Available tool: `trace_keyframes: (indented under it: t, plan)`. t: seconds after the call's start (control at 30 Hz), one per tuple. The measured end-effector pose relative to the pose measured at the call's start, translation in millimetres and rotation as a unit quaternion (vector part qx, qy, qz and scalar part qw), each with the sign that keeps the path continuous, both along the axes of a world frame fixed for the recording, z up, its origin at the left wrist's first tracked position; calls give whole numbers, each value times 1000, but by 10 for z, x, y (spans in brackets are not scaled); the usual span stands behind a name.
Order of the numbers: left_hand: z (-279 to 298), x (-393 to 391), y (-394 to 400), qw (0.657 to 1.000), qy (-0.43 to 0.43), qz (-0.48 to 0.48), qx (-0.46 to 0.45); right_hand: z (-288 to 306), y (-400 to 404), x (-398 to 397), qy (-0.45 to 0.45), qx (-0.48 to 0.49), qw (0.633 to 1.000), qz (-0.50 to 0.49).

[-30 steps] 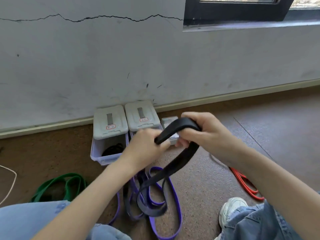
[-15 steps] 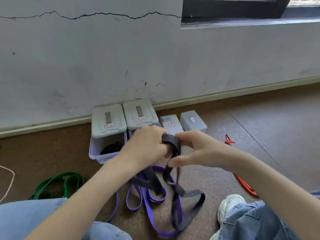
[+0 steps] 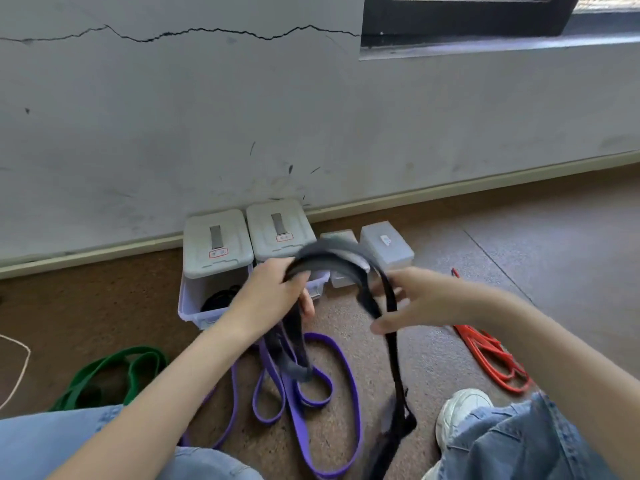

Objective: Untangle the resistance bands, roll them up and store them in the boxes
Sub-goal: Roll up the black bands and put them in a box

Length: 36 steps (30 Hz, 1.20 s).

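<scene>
Matt rubbery black band (image 3: 389,306), translucent plastic boxes (image 3: 214,268), speckled rough floor (image 3: 554,271).

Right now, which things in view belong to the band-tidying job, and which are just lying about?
Part of the job:
- black band, held by left hand and right hand
- purple band, green band, red band on the floor
- open box, second large box, two small boxes

Just lying about:
- white cord

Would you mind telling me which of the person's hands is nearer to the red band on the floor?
Right. The right hand is up and to the left of the red band, holding the black band. The left hand is farther left, in front of the boxes.
</scene>
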<state>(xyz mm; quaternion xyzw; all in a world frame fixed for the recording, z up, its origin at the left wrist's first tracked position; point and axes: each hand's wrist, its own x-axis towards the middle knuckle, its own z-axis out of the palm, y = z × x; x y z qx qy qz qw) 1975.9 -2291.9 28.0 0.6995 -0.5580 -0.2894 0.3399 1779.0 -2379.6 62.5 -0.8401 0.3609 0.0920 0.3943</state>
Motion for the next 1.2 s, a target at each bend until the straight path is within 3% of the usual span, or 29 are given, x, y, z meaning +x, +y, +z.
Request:
trace_keyframes:
  t: [0.1,0.13,0.37,0.47,0.63,0.73,0.83,0.93,1.03,1.1,1.2]
  plan:
    - [111,-219,10,972,-224,-71,28,-43,115,123,-125,23,992,-23]
    - [108,-294,14,964,-251,-74,48,-48,138,170,-135,5,991,-7]
    - [12,-281,44,961,-268,-33,59,-127,261,271,-124,-16,992,22]
    - [-85,-218,75,975,-212,-30,55,-65,170,232,-137,-76,987,26]
    - [-224,-163,43,987,-122,-77,74,-65,95,171,-76,-198,975,66]
    - [-245,-64,50,989,-122,-53,66,20,-43,57,-50,-233,971,32]
    - [-156,-148,43,990,-123,-59,-27,-4,-47,1,-20,-146,988,40]
    - [-90,-324,25,976,-179,-108,-59,-100,122,107,-116,-24,993,24]
    - [-119,-299,17,980,-165,-101,-40,-56,128,150,-189,-42,981,-11]
    - [-141,-198,28,980,-179,-86,-13,10,62,104,-203,-75,976,-29]
    - [-153,-89,58,984,-152,-91,13,55,-3,34,-201,-44,978,-27]
